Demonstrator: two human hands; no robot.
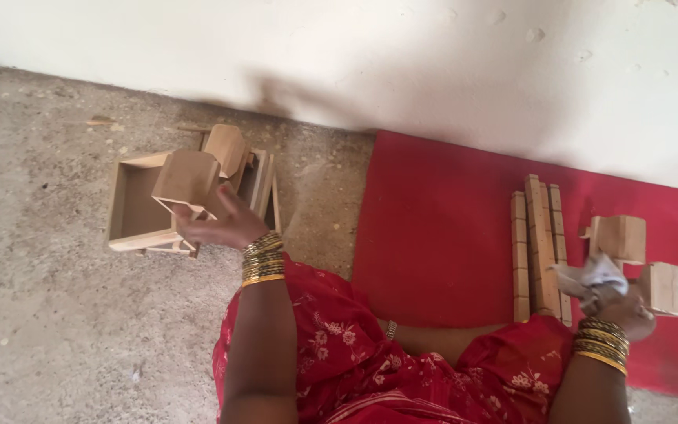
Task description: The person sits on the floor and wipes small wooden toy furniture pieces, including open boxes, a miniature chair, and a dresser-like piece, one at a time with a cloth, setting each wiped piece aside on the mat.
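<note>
While left hand [217, 224] gripped a wood block [187, 179] upper left, w/ fingers underneath, right hand [617, 306] clutched crumpled cloth [594, 275]; block looked light, stiff, best held by flat sides.

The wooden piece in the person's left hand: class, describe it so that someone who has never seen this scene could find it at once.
Start at the bare grey concrete floor, left of the red mat. There an open wooden box frame lies flat, and the left hand holds a pale wooden piece above it. Unlike the similar piece resting on the frame behind, this one is lifted and gripped from below.
</note>
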